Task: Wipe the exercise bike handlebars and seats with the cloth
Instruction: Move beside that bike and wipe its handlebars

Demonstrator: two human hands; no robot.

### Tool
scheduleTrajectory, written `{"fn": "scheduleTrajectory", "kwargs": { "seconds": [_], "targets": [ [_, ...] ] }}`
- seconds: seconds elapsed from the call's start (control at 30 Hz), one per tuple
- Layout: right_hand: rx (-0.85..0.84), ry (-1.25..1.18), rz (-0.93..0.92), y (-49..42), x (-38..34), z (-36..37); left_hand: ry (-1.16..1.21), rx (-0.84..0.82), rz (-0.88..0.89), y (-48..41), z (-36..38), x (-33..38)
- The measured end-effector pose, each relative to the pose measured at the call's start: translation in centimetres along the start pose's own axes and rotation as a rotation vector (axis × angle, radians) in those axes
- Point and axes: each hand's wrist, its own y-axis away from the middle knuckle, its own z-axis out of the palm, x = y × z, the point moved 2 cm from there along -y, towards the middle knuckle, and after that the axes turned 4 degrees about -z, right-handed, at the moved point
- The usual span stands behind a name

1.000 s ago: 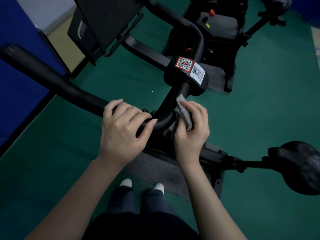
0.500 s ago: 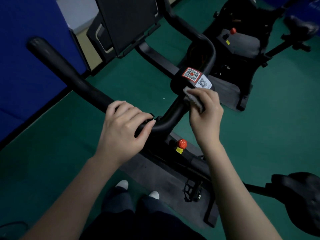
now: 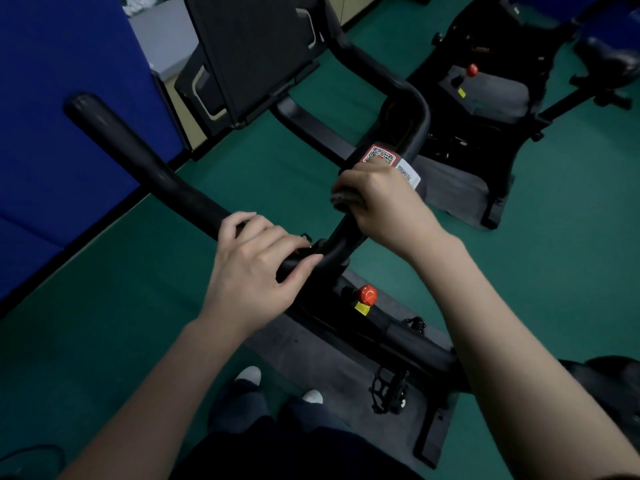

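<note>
Now pressing the cloth (image 3: 341,199), bunched in the curled right hand (image 3: 382,202), onto the handlebar (image 3: 138,157) centre, bracing with the left hand (image 3: 252,268) wrapped round its long arm stretching up-left.

My left hand (image 3: 256,261) sits on the handlebar (image 3: 145,161) at its bend, and the bar runs up-left from there. My right hand (image 3: 384,202) is ahead and to the right, with the cloth (image 3: 341,200) under its fingers, just before the stickers (image 3: 379,155). The console (image 3: 249,50) is behind the bar. The knob (image 3: 367,294) is below my hands, and the pedal (image 3: 388,393) lower still. The seat (image 3: 609,379) is at the far right. A second bike (image 3: 485,98) is behind, to the right. My shoes (image 3: 249,374) are left of the mat (image 3: 311,358).
</note>
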Motion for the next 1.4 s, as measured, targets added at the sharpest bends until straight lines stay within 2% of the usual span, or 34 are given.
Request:
{"fn": "scheduleTrajectory", "kwargs": {
  "seconds": [0.07, 0.2, 0.27, 0.5, 0.6, 0.9, 1.13, 1.3, 1.4],
  "targets": [
    [0.084, -0.052, 0.014, 0.8, 0.2, 0.6, 0.001, 0.007, 0.001, 0.0, 0.0, 0.0],
    [0.551, -0.164, 0.254, 4.7, 0.7, 2.0, -0.006, 0.011, 0.005, 0.1, 0.1, -0.1],
    [0.722, -0.283, 0.404, 6.6, -0.3, 3.9, -0.013, 0.020, 0.012, 0.1, 0.2, -0.2],
    [1.055, -0.990, 0.996, 7.8, -2.6, 8.6, -0.043, 0.043, 0.038, 0.1, 0.4, -0.3],
    [1.177, -1.170, 1.095, 6.7, -1.2, 8.4, -0.044, 0.047, 0.044, 0.1, 0.4, -0.3],
    [0.985, -1.540, 0.943, 7.7, -3.8, 10.1, -0.045, 0.078, 0.044, 0.2, 0.6, -0.4],
    [0.944, -1.678, 0.985, 7.1, -4.0, 10.3, -0.048, 0.088, 0.045, 0.2, 0.7, -0.4],
    [0.744, -1.603, 0.910, 9.1, -5.0, 10.1, -0.044, 0.090, 0.049, 0.2, 0.7, -0.4],
    [0.750, -1.259, 0.866, 10.4, -3.4, 7.8, -0.028, 0.077, 0.047, 0.2, 0.6, -0.5]
  ]
}}
